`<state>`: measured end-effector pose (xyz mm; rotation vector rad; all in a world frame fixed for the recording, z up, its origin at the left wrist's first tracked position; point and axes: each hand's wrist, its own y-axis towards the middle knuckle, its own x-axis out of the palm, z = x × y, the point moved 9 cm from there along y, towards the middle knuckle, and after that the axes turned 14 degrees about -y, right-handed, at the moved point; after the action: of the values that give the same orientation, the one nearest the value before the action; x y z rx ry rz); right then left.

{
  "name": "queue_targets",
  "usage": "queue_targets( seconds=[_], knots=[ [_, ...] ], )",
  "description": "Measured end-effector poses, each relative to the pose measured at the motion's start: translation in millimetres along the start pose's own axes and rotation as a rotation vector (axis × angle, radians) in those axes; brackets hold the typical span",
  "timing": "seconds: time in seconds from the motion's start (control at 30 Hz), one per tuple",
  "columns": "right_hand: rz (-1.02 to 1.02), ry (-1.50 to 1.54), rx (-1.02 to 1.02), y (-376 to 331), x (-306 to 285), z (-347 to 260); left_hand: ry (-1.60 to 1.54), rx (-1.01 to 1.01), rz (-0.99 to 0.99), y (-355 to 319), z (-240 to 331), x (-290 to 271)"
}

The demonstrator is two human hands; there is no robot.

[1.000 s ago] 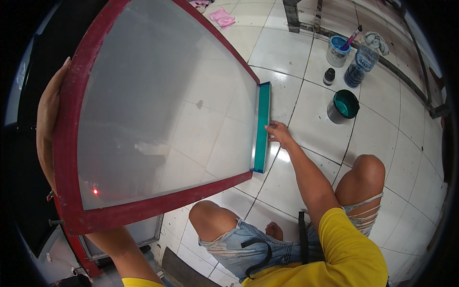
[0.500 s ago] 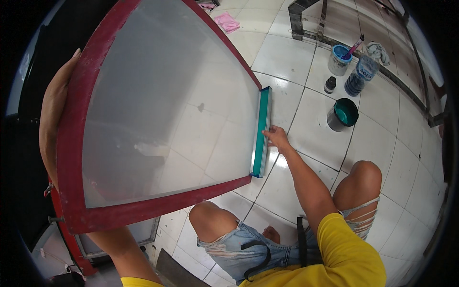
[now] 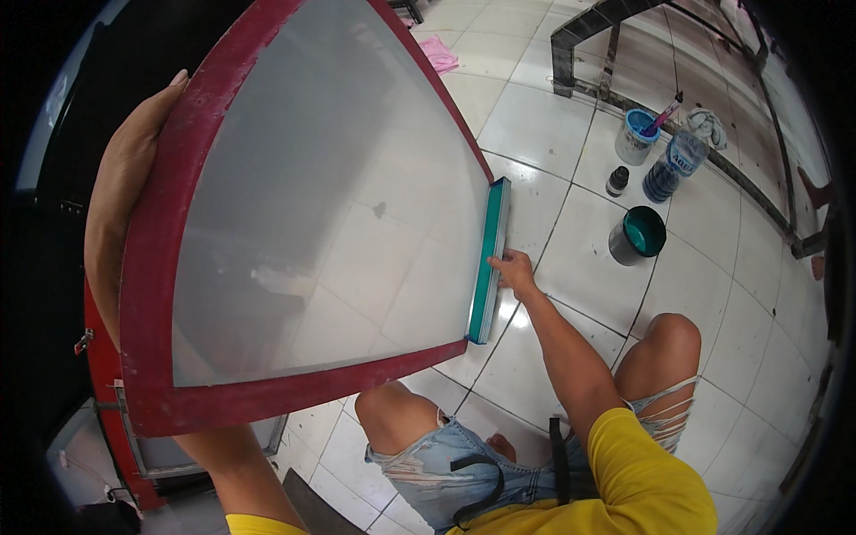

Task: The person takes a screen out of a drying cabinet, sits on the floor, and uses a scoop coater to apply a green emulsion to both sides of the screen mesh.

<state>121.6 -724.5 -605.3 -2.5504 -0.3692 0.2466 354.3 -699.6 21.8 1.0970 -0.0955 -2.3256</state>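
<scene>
Left hand (image 3: 125, 187) grips the far edge of the red-framed mesh screen (image 3: 169, 357), holding it tilted up above the tiled floor (image 3: 553, 116), fingers wrapped round the frame. Right hand (image 3: 513, 272) has fingers closed on the teal squeegee (image 3: 489, 259), pressed against the screen's right edge; teal ink pot (image 3: 637, 236) stands nearby

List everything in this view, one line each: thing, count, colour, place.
screen frame: 1, red with grey mesh, held up at left
coating trough: 1, teal, against the frame's right edge
paint tub: 1, dark with teal inside, on floor at right
small bottle: 1, dark, beyond the tub
water bottle: 1, clear blue, upper right
cup: 1, blue-white, upper right
pink cloth: 1, top centre
left hand: grips frame's left side
right hand: on the trough
</scene>
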Motion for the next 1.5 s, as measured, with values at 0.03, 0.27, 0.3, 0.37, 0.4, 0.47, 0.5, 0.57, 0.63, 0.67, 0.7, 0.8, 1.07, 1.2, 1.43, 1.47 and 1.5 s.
queue_targets(
  seconds=[0.03, 0.27, 0.3, 0.37, 0.4, 0.47, 0.5, 0.57, 0.63, 0.67, 0.7, 0.8, 1.07, 1.2, 1.43, 1.47, 1.5],
  knots=[
    [-0.001, -0.021, 0.002, 2, 1, 1, -0.003, -0.003, -0.005, 0, 1, 0],
    [0.094, -0.011, -0.026, 13, -10, 16, -0.069, 0.204, 0.042, -2, 10, 13],
    [0.067, -0.024, -0.024, 11, -6, 14, -0.05, 0.223, 0.055, -1, 9, 9],
    [0.06, -0.047, -0.02, 9, -5, 11, -0.036, 0.252, 0.079, 1, 11, 5],
    [0.076, -0.056, -0.017, 9, -6, 10, -0.044, 0.25, 0.085, 1, 9, 4],
    [0.093, -0.064, -0.02, 6, -5, 6, -0.065, 0.218, 0.089, -1, 9, 6],
    [0.094, -0.062, -0.028, 4, -5, 3, -0.076, 0.2, 0.092, -2, 9, 7],
    [0.103, -0.077, -0.043, 3, -7, 2, -0.098, 0.169, 0.093, -3, 10, 8],
    [0.116, -0.11, -0.06, 3, -8, 0, -0.118, 0.142, 0.09, -3, 9, 10],
    [0.129, -0.117, -0.064, 3, -9, 0, -0.114, 0.154, 0.08, -3, 9, 11],
    [0.143, -0.124, -0.068, 3, -10, 0, -0.109, 0.164, 0.071, -3, 9, 11],
    [0.182, -0.166, -0.045, -3, -4, -9, -0.074, 0.14, 0.05, -9, 13, 11],
    [0.189, -0.164, -0.008, -7, -7, -18, -0.111, 0.072, -0.013, -14, 16, 15],
    [0.207, -0.156, -0.001, -21, -12, -34, -0.139, 0.086, -0.011, -16, 21, 18],
    [0.17, -0.12, -0.036, -26, -14, -45, -0.161, 0.042, -0.086, -24, 31, 30],
    [0.183, -0.111, -0.043, -29, -13, -50, -0.158, 0.033, -0.095, -25, 32, 31],
    [0.195, -0.102, -0.049, -33, -13, -55, -0.156, 0.023, -0.105, -28, 34, 33]
  ],
)
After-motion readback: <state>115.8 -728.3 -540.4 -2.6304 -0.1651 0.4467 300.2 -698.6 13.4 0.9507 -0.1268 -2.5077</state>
